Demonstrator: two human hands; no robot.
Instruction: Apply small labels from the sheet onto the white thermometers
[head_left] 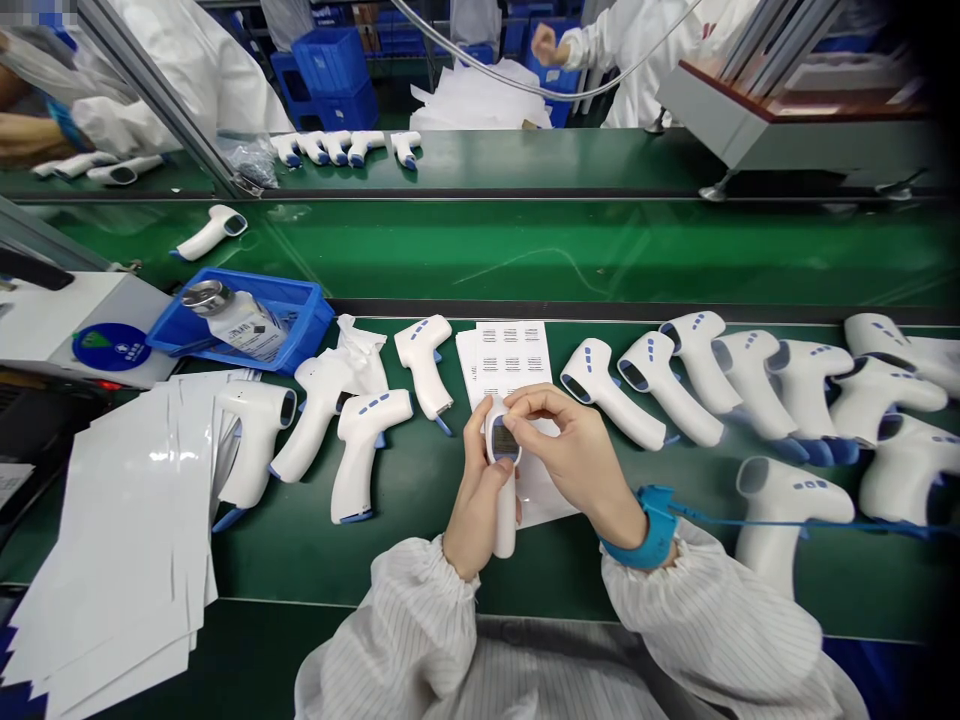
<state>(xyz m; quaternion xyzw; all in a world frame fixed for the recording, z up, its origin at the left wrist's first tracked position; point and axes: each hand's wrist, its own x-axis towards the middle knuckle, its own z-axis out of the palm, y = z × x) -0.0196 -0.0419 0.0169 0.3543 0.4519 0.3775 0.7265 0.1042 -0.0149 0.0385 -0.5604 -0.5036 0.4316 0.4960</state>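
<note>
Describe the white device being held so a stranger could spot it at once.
Find the green bench nearest the camera, then the printed sheet near its middle. The white device appears over that sheet, screen facing the camera. Unlike similar devices on either side, it sits in the left hand, right hand at its head.

Blue crates (337, 70) stand at eleven o'clock; a metal post (154, 95) slants at ten; a green strip (450, 240) crosses at twelve.

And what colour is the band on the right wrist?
The band is bright blue, seen in the head view.
</note>
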